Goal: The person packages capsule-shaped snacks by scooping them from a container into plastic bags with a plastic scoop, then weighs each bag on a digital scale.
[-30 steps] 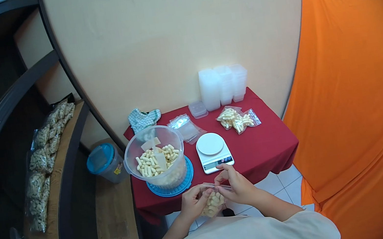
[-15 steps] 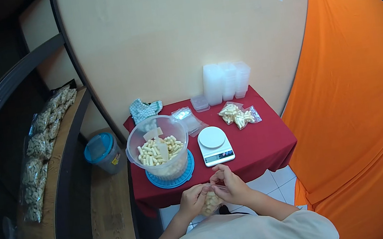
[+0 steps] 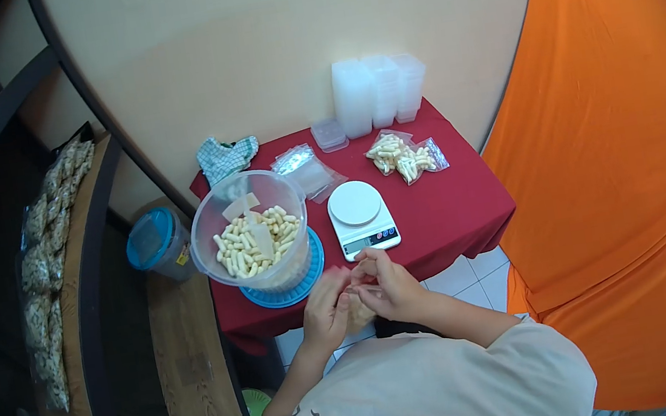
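Left hand (image 3: pixel 325 312) and right hand (image 3: pixel 394 285) are clamping fingers on a bag (image 3: pixel 356 313) between them, off the table's (image 3: pixel 455 216) near edge. Bag is hanging below the fingers, mostly hidden.

From my feed, a red-clothed table (image 3: pixel 455 216) sits mid-frame against a beige wall (image 3: pixel 240 49). On it is a white kitchen scale (image 3: pixel 361 218), and just left of that a clear tub (image 3: pixel 200 228) of pale puffed snacks standing on a blue lid (image 3: pixel 309 276). Along the back edge I see stacked clear containers (image 3: pixel 372 92), a small clear box (image 3: pixel 330 133), filled snack bags (image 3: pixel 403 159), empty zip bags (image 3: pixel 301 165) and a checkered cloth (image 3: pixel 226 157). A blue-lidded bucket (image 3: pixel 153 239) stands on the floor to the left, with more bagged snacks (image 3: pixel 41 243) on the far-left shelf. An orange curtain (image 3: pixel 619 165) fills the right.
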Demonstrator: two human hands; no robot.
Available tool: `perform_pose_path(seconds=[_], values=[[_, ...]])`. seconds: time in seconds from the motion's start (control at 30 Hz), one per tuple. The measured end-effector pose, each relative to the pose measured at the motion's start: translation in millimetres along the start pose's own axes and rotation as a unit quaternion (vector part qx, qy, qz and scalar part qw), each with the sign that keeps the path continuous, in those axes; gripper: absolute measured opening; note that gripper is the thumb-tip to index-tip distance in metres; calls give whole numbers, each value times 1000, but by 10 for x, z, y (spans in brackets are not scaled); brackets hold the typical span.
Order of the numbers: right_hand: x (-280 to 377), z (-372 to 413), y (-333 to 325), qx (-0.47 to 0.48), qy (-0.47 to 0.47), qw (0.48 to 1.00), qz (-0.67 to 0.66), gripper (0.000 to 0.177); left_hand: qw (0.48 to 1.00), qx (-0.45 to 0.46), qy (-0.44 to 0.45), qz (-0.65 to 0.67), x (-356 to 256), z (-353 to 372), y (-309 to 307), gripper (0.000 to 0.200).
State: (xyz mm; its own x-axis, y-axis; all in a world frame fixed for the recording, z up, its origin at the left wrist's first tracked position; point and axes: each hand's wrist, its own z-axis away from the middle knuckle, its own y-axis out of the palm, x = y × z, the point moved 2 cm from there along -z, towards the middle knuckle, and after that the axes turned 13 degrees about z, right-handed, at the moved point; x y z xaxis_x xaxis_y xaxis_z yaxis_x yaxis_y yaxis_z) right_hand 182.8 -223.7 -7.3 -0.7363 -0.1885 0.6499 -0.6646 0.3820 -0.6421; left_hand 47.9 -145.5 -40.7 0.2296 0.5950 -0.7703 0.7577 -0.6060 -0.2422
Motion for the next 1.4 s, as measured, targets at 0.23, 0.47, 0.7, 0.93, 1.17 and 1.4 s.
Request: perform_pose_path(seconds=[0.23, 0.47, 0.7, 0.93, 1.17, 1.4], values=[[-1021, -561, -825, -207, 110, 964, -123, 48, 999, 4, -37, -28, 185, -567, 181, 48], [-2572, -1419, -1344, -313, 214, 897, -229, 44, 993, 94, -41, -53, 373, -1169, 557, 37], [-2648, -1786, -775, -273, 59, 927, 249, 38, 988, 79, -110, -75, 616, -1362, 740, 34], [-2564, -2056, 444, 75, -94, 972, 200, 22, 982, 53, -169, -67, 740, -1431, 783, 31], [-2582, -2090, 294, 81, 39, 993, 82, 8, 922, -70, -325, 196, 1107, -1190, 806, 42], [-1789, -1439, -665, 128, -220, 966, -50, 13, 586, -187, -331, 716, 1091, -1541, 775, 54]])
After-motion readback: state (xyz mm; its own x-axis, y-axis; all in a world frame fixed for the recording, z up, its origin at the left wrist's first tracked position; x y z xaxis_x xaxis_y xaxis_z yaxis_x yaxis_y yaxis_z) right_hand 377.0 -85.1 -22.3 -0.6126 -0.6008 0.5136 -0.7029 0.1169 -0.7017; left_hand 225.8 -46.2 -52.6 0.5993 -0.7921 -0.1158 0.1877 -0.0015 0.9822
